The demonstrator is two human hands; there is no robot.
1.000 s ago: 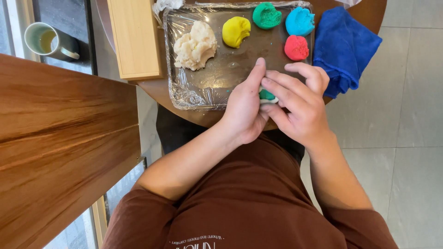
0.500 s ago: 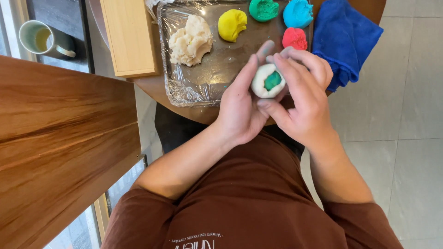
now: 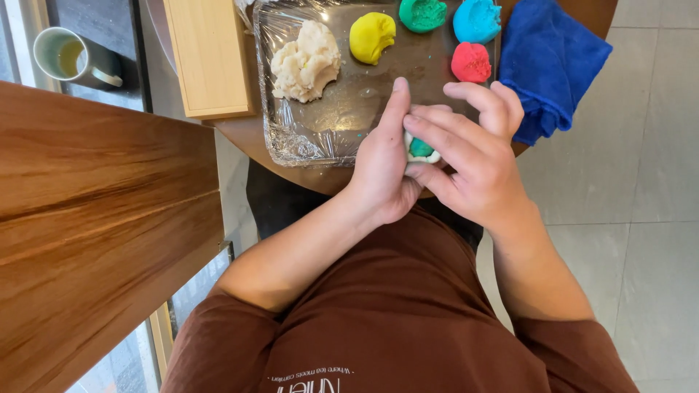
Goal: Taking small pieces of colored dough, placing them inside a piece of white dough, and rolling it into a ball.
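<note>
a foil tray lined with cling film (image 3: 306, 142) sits on a round brown table (image 3: 240, 135), and on it lie a rough white dough lump (image 3: 306, 62), a yellow dough ball (image 3: 371, 36), a green one (image 3: 422, 13), a light blue one (image 3: 477, 20) and a red one (image 3: 470, 62), all apart from one another. a folded blue cloth (image 3: 553, 62) lies just right of the tray, a pale wooden box (image 3: 210, 54) just left of it, and a cup of yellowish drink (image 3: 69, 57) stands farther left on a dark surface. a broad wooden board (image 3: 102, 218) fills the left side of the view. the small dough piece (image 3: 421, 149), white around a green centre, is held over the tray's near edge, mostly hidden between the hands. the left hand (image 3: 382, 171) cups it from the left, its fingers together and pointing up toward the tray. the right hand (image 3: 473, 156) covers it from the right, its fingers curled across and pressed on the piece, both hands touching. both forearms come up from a brown shirt (image 3: 393, 320).
</note>
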